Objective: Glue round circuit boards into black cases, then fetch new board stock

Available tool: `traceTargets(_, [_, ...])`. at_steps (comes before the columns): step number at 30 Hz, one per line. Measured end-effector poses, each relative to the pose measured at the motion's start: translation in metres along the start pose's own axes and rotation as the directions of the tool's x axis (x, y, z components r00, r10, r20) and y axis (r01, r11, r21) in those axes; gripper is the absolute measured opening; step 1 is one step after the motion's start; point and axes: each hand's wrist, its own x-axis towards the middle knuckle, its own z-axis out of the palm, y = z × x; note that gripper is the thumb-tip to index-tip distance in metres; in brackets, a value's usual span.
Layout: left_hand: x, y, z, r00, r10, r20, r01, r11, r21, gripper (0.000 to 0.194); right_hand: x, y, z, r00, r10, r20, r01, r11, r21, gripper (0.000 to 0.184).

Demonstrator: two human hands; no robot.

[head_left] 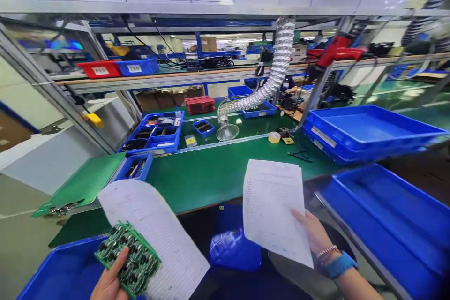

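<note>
My left hand (110,281) at the bottom left grips a green circuit board (129,258) studded with dark round components, together with a printed white sheet (158,229) lying under it. My right hand (312,234), with a blue wristband and a bead bracelet, holds a second printed sheet (272,208) by its lower right corner. Both sheets hang over the near edge of the green workbench mat (211,173).
Blue trays stand at the right (369,131), lower right (397,225) and lower left (59,272). A blue compartment bin (154,133), a silver flexible duct (270,79) with a clear funnel, a tape roll (274,137) and a green board (84,183) lie on the bench. Shelves with bins run behind.
</note>
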Motion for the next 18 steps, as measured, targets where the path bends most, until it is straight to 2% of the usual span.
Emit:
traceTargets(2, [-0.006, 0.001, 0.02, 0.995, 0.028, -0.099, -0.031, 0.999, -0.036, 0.042, 0.052, -0.01, 0.021, 0.992, 0.024, 0.122, -0.018, 0.999, -0.05, 0.04])
traceTargets(5, [-0.016, 0.0, 0.056, 0.973, 0.069, -0.219, -0.089, 0.993, -0.084, 0.041, 0.122, -0.014, 0.053, 0.954, 0.085, 0.288, -0.033, 0.983, -0.182, 0.037])
traceTargets(9, [-0.032, -0.004, 0.096, 0.938, 0.124, -0.323, -0.167, 0.98, -0.108, 0.046, 0.191, -0.001, 0.109, 0.903, 0.181, 0.391, -0.035, 0.936, -0.351, 0.029])
traceTargets(14, [-0.04, -0.01, 0.124, 0.895, 0.095, -0.436, -0.176, 0.973, -0.15, 0.056, 0.235, 0.042, 0.206, 0.859, 0.278, 0.431, -0.024, 0.861, -0.507, 0.018])
traceTargets(18, [-0.016, -0.008, 0.144, 0.921, 0.098, -0.376, -0.159, 0.978, -0.135, 0.059, 0.253, 0.071, 0.278, 0.829, 0.351, 0.435, -0.016, 0.792, -0.61, 0.023])
